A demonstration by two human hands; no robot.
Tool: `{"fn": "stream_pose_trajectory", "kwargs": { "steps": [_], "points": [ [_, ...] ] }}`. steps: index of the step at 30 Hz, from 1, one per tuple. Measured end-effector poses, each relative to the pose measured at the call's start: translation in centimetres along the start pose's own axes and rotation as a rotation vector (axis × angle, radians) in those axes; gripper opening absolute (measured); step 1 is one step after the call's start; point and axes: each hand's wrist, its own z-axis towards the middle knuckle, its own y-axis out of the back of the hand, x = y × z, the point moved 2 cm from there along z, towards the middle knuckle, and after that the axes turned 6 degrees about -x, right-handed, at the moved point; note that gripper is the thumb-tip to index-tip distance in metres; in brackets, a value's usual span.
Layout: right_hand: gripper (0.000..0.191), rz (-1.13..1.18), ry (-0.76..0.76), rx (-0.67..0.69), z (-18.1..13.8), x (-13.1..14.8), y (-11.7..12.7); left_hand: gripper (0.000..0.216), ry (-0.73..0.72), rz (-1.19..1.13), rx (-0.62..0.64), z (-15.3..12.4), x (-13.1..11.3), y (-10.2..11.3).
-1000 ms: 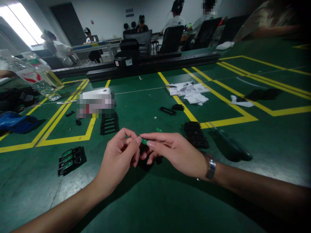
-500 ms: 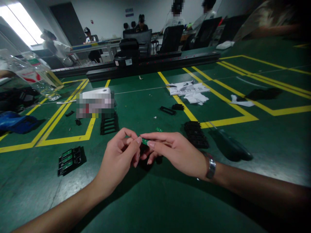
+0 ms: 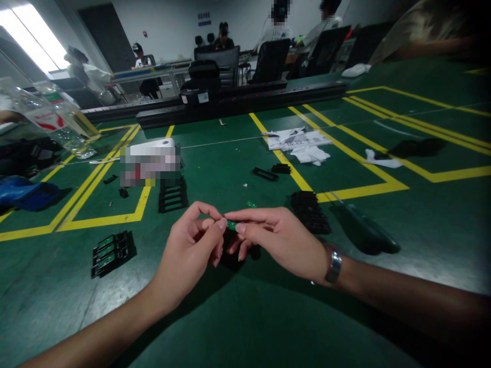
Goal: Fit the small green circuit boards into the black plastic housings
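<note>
My left hand (image 3: 190, 250) and my right hand (image 3: 278, 237) meet over the green table, both pinching one small green circuit board (image 3: 231, 224) between thumb and fingertips. A dark part sits partly hidden under my right fingers (image 3: 240, 255). A second small green board (image 3: 251, 204) lies on the table just beyond my hands. My right wrist wears a metal watch (image 3: 333, 263).
A black tray holding green boards (image 3: 112, 253) lies at left. Black frames (image 3: 172, 195) stand ahead left, a black stacked tray (image 3: 310, 211) and a dark tool (image 3: 364, 230) at right. White papers (image 3: 299, 140) lie farther back. Other people sit at distant desks.
Both hands with the small green board have shifted very slightly to the right; nothing else has moved.
</note>
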Motion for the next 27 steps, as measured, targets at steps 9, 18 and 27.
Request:
{"fn": "stream_pose_trajectory", "kwargs": {
  "steps": [9,18,27],
  "points": [
    [0.03,-0.037,-0.016,-0.034,-0.26,0.48,-0.12,0.02,-0.004,0.002,0.019,-0.16,0.14,-0.06],
    [0.03,-0.046,0.001,-0.025,-0.13,0.32,0.04,0.019,-0.009,0.007,0.021,-0.14,0.1,0.11],
    [0.027,-0.062,0.033,-0.009,-0.15,0.3,-0.06,0.021,-0.018,0.004,0.032,-0.35,0.21,0.33]
  ]
}}
